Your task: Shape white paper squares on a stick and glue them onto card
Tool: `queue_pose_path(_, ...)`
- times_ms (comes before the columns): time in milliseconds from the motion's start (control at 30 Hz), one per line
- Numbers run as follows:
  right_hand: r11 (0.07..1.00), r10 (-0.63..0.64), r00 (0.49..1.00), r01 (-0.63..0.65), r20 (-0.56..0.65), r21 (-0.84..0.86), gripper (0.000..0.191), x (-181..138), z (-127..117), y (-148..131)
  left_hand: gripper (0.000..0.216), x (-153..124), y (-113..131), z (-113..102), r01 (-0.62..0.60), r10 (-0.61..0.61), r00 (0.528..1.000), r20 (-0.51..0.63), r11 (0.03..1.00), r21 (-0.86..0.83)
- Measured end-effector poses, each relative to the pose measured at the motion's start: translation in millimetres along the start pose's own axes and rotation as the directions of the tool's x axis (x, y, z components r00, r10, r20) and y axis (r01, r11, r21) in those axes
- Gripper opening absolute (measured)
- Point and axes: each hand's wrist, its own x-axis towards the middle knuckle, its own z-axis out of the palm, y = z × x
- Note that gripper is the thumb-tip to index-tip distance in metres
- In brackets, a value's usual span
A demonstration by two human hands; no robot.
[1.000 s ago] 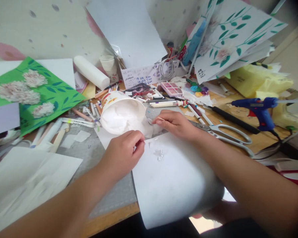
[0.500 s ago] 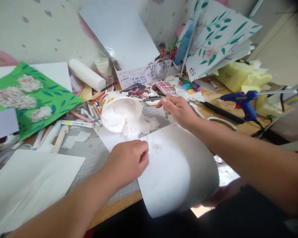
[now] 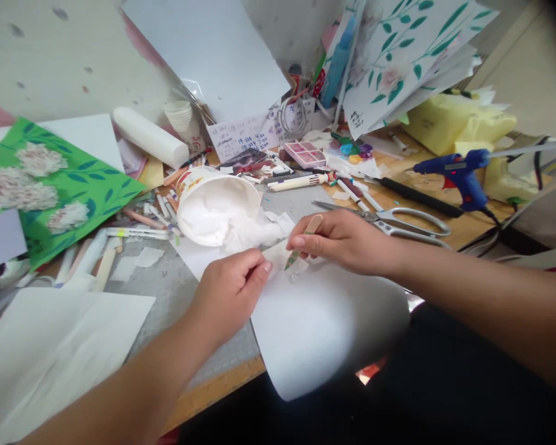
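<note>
My right hand (image 3: 336, 241) pinches a wooden craft stick (image 3: 311, 230), its lower end stained green and pointing down at the white sheet (image 3: 306, 334). Just under that tip is a small clear, shiny blob (image 3: 294, 277) on the sheet, perhaps glue. To the left, my left hand (image 3: 234, 287) is closed with thumb and forefinger pressed together at the sheet's upper left side; what lies between them is hidden. The sheet's right part curls down past the table edge. Behind the hands a paper tub (image 3: 185, 198) lies tipped, with white tissue pieces (image 3: 241, 228) spilling out.
Scissors (image 3: 393, 220) lie behind my right forearm, with a blue glue gun (image 3: 458, 173) farther right. Pens, paper scraps and a pink palette (image 3: 304, 154) crowd the back. At left are a green flower picture (image 3: 74, 198) and a loose white sheet (image 3: 60, 352).
My right hand has come down and nearer with the craft stick, its tip now at the white sheet beside my left hand. The scissors have come into view. The camera view has shifted slightly.
</note>
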Motion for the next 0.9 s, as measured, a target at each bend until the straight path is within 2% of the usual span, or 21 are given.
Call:
queue_pose_path(133, 0.994, 0.073, 0.992, -0.064, -0.100, 0.088, 0.027, 5.3, 1.3, 8.0, 0.022, -0.9, 1.2, -0.3, -0.020, 0.019, 0.999, -0.051, 1.000, -0.008)
queue_pose_path(300, 0.945, 0.147, 0.985, -0.114, -0.086, 0.306, 0.025, 1.7, 0.8, 17.8, 0.009, -3.9, 1.4, 1.8, -0.108, 0.133, 0.961, -0.244, 0.988, 0.111)
queue_pose_path(400, 0.927, 0.152, 0.986, -0.116, -0.075, 0.356, 0.024, 0.1, -0.6, 19.2, 0.009, -6.8, 1.3, 2.9, -0.178, 0.239, 0.925, -0.296, 0.960, 0.218)
queue_pose_path(467, 0.936, 0.135, 0.990, -0.114, -0.041, 0.333, 0.023, -0.4, -1.4, 17.3, 0.010, -8.6, 1.9, 3.6, -0.237, 0.313, 0.910, -0.274, 0.931, 0.277)
queue_pose_path(567, 0.971, 0.097, 0.995, -0.091, -0.020, 0.223, 0.022, 0.1, -0.4, 14.4, 0.013, -9.9, 3.9, 4.9, -0.307, 0.369, 0.913, -0.172, 0.901, 0.306)
queue_pose_path(700, 0.994, 0.086, 0.992, -0.079, -0.091, 0.074, 0.025, 1.9, 3.9, 16.0, 0.016, -8.4, 5.7, 8.8, -0.303, 0.324, 0.944, -0.066, 0.928, 0.214)
queue_pose_path(900, 0.993, 0.109, 0.987, -0.101, -0.117, 0.066, 0.027, -0.5, 3.9, 19.1, 0.011, -3.1, 4.3, 16.1, -0.223, 0.223, 0.973, -0.058, 0.975, 0.003)
